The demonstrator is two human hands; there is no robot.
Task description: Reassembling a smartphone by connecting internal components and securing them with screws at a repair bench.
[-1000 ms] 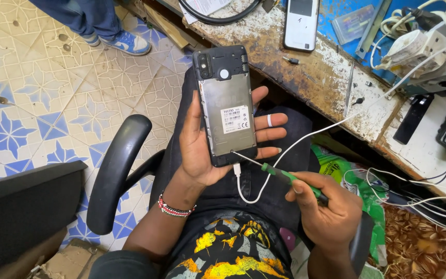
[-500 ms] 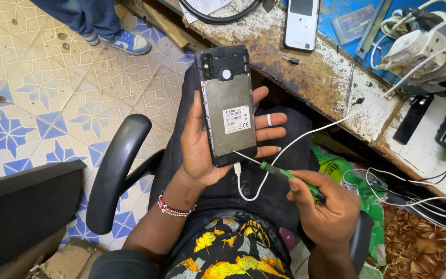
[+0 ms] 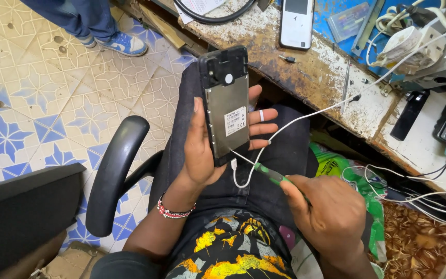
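My left hand (image 3: 207, 147) grips an opened phone (image 3: 226, 103) with its back cover off, showing a silver battery with a white label and a black camera section at the top. A ring sits on one finger of that hand, and a beaded bracelet is on the wrist. My right hand (image 3: 331, 212) holds a green-handled screwdriver (image 3: 269, 174), its thin tip touching the phone's lower edge. A white cable (image 3: 295, 124) loops beneath the phone and runs up to the bench.
A worn workbench (image 3: 305, 77) carries a white phone (image 3: 296, 23), a white charger with cables and a black handset. A black chair armrest (image 3: 112, 170) is on my left. Another person's legs and blue shoe (image 3: 125, 44) stand on the tiled floor.
The screwdriver tip has stayed at the phone's lower edge; both hands have barely shifted.
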